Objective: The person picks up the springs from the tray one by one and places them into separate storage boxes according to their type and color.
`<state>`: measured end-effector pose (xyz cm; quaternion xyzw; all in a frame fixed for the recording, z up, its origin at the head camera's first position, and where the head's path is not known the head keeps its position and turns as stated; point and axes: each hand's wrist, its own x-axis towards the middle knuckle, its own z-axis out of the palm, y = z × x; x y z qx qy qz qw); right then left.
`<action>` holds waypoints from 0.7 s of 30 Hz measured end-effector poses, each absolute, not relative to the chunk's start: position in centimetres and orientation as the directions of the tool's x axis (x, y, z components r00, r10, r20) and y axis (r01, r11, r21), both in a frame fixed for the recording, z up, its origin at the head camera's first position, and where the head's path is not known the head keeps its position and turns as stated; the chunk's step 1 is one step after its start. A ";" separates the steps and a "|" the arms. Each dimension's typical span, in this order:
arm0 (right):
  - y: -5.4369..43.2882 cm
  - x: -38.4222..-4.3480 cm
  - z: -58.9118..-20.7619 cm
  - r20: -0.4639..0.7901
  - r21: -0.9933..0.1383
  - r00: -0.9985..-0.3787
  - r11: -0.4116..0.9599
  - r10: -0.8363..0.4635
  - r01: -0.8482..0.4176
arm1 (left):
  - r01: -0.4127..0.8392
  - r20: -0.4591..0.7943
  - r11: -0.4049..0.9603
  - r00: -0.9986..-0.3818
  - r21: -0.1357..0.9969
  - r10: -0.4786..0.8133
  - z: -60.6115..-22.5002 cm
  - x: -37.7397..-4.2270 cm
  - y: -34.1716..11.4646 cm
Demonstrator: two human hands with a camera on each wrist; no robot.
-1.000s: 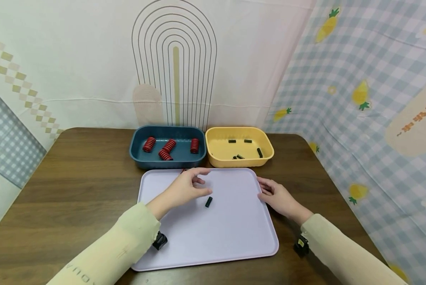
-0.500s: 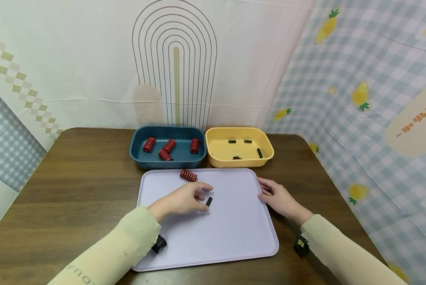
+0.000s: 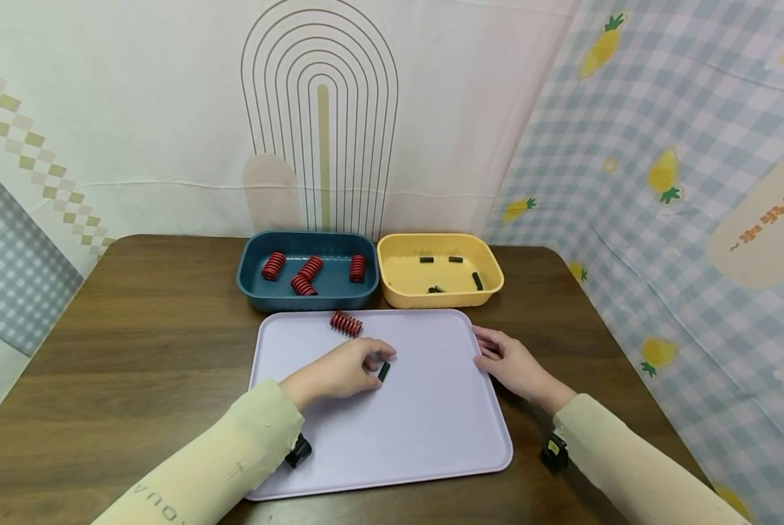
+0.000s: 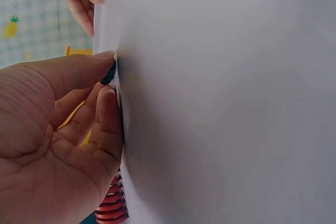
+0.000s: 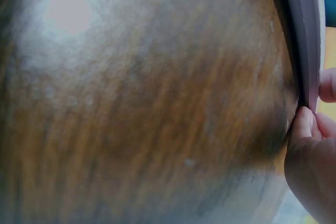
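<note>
On the lilac tray (image 3: 424, 415) lies a small dark green coil spring (image 3: 383, 372). My left hand (image 3: 342, 370) is low over the tray, its bent thumb and fingers on either side of this spring. In the left wrist view the thumb tip overlaps one end of the green spring (image 4: 108, 73), and a narrow gap shows before the fingertips. Behind the hand, near the tray's far edge, rests a larger red coil spring (image 3: 346, 324). My right hand (image 3: 513, 364) holds the tray's right rim; in the right wrist view its fingers (image 5: 303, 124) meet the rim's edge.
Beyond the tray, a dark blue bin (image 3: 308, 300) holds several red springs (image 3: 357, 268). Beside it a yellow bin (image 3: 440, 299) contains several small green springs (image 3: 477, 281). Both stand on the brown wooden table (image 3: 136, 350), with a patterned cloth (image 3: 457, 109) hanging behind.
My left hand has come back from the red spring toward the green spring, uncovering the red one, and its thumb and fingers have drawn closer together. The right hand has stayed at the rim.
</note>
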<state>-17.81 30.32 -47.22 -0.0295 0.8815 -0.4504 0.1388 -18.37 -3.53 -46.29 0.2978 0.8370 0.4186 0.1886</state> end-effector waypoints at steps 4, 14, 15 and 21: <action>30.3 -17.8 -47.2 -0.221 -0.797 -0.960 0.600 -0.174 0.074 | 0.347 -0.067 0.488 -0.757 0.801 0.650 -46.4 -18.4 -3.3; 30.3 -17.9 -47.2 -0.222 -0.797 -0.960 0.599 -0.173 0.076 | 0.356 -0.075 0.518 -0.766 0.778 0.639 -46.2 -18.3 -3.1; 30.3 -17.9 -47.2 -0.222 -0.797 -0.960 0.599 -0.172 0.077 | 0.355 -0.076 0.518 -0.766 0.778 0.639 -46.2 -18.3 -3.0; 30.2 -17.8 -47.1 -0.223 -0.791 -0.960 0.607 -0.168 0.078 | 0.361 -0.074 0.521 -0.766 0.773 0.639 -46.2 -18.3 -2.9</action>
